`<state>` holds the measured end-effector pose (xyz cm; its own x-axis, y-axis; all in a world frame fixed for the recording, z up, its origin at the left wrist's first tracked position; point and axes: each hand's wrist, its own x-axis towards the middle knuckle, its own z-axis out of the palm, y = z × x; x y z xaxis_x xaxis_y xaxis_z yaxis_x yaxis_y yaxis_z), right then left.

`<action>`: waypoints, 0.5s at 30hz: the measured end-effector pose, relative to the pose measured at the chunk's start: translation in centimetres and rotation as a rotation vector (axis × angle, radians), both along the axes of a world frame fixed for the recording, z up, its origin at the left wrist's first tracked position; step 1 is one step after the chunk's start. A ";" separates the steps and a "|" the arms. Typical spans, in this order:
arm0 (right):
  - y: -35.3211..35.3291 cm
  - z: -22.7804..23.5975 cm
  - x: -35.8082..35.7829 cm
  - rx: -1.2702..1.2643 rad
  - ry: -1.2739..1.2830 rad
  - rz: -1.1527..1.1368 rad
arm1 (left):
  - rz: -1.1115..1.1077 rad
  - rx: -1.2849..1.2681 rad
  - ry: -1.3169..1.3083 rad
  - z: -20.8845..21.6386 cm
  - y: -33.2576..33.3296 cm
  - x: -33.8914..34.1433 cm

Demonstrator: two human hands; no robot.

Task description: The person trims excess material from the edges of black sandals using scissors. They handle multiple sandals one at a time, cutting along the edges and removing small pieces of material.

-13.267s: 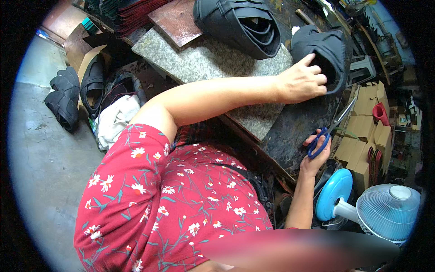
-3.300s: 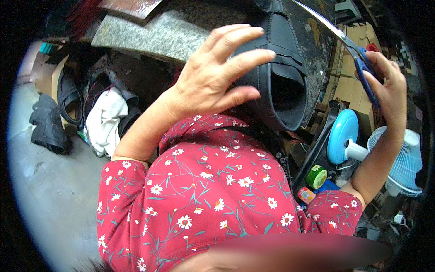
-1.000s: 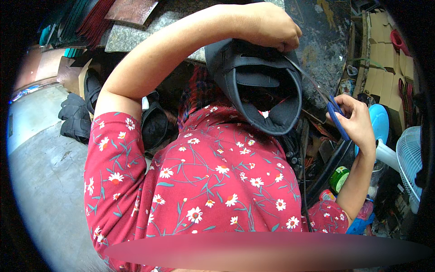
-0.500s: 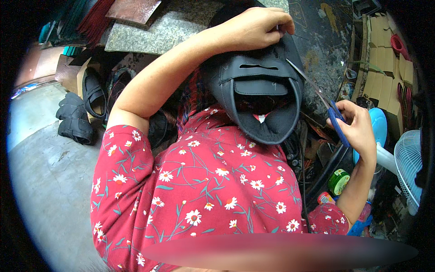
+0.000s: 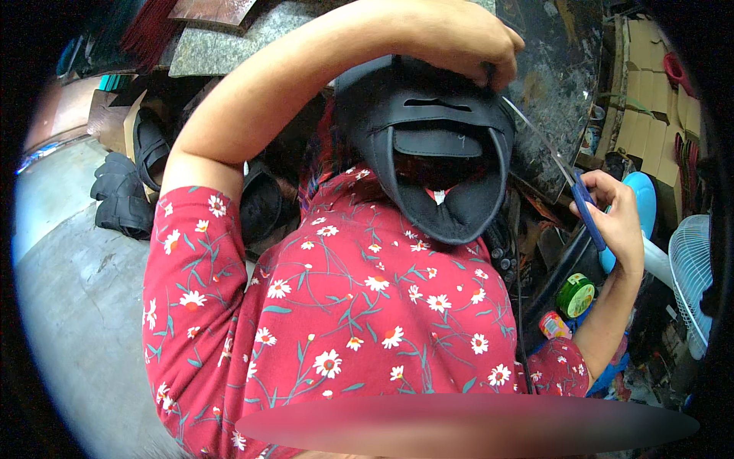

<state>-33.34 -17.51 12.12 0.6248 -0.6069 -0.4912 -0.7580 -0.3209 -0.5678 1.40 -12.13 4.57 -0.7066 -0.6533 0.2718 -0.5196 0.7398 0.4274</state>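
Note:
A black loafer (image 5: 440, 111) with a slotted strap across its top rests against my front, its opening toward me. My left hand (image 5: 470, 42) reaches over its far end. The fingers are curled together at the loafer's far right side, and what they pinch, if anything, is hidden. My right hand (image 5: 621, 218) grips a pair of scissors (image 5: 587, 210) by the blue handles, out to the right of the loafer. Their slim blades point up and left, the tip close to the loafer's edge just below my left fingers.
Black sandals (image 5: 122, 200) stand on the grey floor at left. A stone slab (image 5: 229, 50) lies at the far side, beside a dark worn board (image 5: 562, 92). To the right are a fan (image 5: 692, 275), a round green container (image 5: 575, 295) and stacked tan pieces (image 5: 646, 99).
My left hand has moved to the right, its fingers now lower over the loafer's far right side. My right hand and the scissors have shifted slightly right.

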 end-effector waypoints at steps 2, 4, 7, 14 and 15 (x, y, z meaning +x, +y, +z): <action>0.4 0.1 0.1 -0.017 -0.009 0.031 | 0.005 -0.028 -0.122 0.1 -0.6 -0.9; 1.1 0.2 0.2 -0.025 0.005 0.028 | 0.019 -0.069 -0.135 -0.3 -0.5 -1.3; 2.0 0.0 0.6 -0.069 -0.005 0.077 | 0.070 -0.094 -0.011 -1.3 0.1 -1.3; 2.9 -1.5 0.0 0.234 -0.076 -0.153 | 0.236 -0.175 0.536 -1.4 0.8 -0.6; 2.9 -1.8 -0.2 0.204 -0.055 -0.170 | 0.325 -0.070 0.641 -1.1 2.0 0.0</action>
